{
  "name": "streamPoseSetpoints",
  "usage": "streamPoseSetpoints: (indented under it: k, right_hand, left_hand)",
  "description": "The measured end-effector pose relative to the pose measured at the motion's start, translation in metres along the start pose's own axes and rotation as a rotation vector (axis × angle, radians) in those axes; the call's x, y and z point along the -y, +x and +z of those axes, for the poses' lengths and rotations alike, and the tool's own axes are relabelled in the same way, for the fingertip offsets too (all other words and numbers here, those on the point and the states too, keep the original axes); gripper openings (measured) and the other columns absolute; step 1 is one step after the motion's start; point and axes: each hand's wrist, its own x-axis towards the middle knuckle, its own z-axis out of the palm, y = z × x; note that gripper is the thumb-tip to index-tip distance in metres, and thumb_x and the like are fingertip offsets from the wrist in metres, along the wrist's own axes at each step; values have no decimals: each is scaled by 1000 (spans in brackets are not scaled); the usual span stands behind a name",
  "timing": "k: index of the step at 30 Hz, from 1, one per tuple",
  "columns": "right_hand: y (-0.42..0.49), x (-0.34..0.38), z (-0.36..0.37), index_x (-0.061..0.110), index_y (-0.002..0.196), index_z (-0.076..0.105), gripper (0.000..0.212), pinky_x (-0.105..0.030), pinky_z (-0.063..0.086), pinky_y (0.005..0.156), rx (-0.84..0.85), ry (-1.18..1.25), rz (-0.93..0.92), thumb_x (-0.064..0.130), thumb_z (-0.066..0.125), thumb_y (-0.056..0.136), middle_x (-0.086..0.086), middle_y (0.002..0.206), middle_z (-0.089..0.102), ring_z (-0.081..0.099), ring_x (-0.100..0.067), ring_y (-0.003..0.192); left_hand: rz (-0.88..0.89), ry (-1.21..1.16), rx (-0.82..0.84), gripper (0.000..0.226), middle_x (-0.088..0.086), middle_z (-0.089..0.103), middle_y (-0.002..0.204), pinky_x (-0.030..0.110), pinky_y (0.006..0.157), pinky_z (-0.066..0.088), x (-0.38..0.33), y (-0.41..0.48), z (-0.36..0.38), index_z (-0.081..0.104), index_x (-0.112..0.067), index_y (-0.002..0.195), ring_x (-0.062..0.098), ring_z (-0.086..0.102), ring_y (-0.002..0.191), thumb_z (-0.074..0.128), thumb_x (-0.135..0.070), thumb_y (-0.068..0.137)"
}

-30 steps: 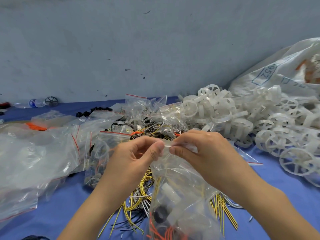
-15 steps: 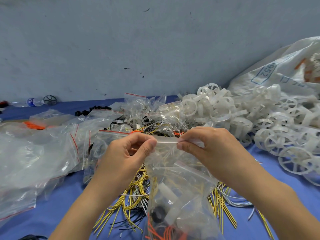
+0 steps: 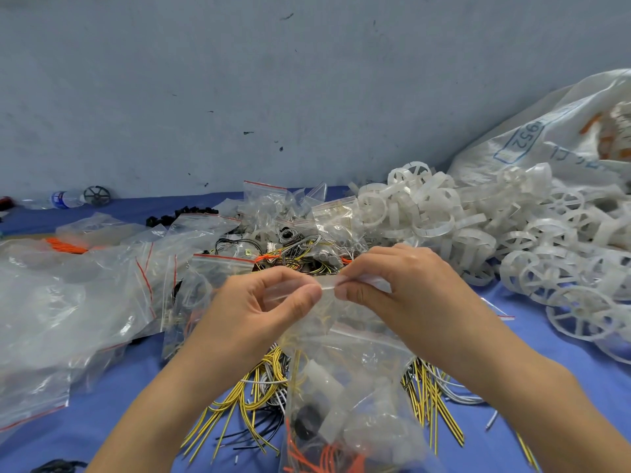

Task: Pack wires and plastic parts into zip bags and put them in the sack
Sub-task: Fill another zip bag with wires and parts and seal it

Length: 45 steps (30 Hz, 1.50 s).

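- A blue worktop (image 3: 532,339) runs up to a scuffed grey wall (image 3: 239,80); a white sack (image 3: 553,131) with blue print lies at the far right, its mouth towards a heap of white plastic wheels (image 3: 478,227) spilling beside it
- Clear zip bags (image 3: 68,302) with red strips are piled at the left; filled ones are heaped behind the hands; a water bottle (image 3: 63,199) and a dark wheel (image 3: 96,195) lie by the wall
- Loose yellow-and-black wires (image 3: 239,397) spread on the worktop under the wrists; both forearms cover part of them
- The held zip bag (image 3: 351,387) hangs in the middle foreground, above the wires; it is clear and crumpled; orange wires (image 3: 324,455) sit at its bottom with a black part (image 3: 307,418), a white plastic piece (image 3: 321,380) and thin yellow wires above
- The left hand (image 3: 259,308) pinches the bag's top strip between thumb and forefinger; the right hand (image 3: 403,285) pinches the same strip just beside it, thumb tips nearly meeting
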Motion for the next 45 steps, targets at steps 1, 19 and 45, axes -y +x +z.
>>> streamPoseSetpoints:
  k: [1,19,45]
  right_hand:
    - [0,-1,0,39,96,71,19,-32,33,90,4,0,1,51,59,88,21,93,66,52,-6,92]
    - [0,1,0,35,94,71,17,-35,39,86,-9,-18,-46,46,59,90,18,92,65,55,-9,90]
    - [1,-14,-7,30,84,75,2,-7,38,66,-81,243,-21,30,74,82,30,75,62,59,0,75]
  left_hand:
    - [3,5,-5,16,-13,76,93,7,72,48,0,0,-1,74,-28,88,0,70,91,68,-39,78]
    - [237,539,-9,15,-22,66,89,6,70,41,-17,0,-7,72,-32,88,-1,62,83,61,-42,88]
    - [293,638,-25,16,-22,61,88,17,68,42,-20,2,-3,67,-36,90,1,59,84,53,-44,92]
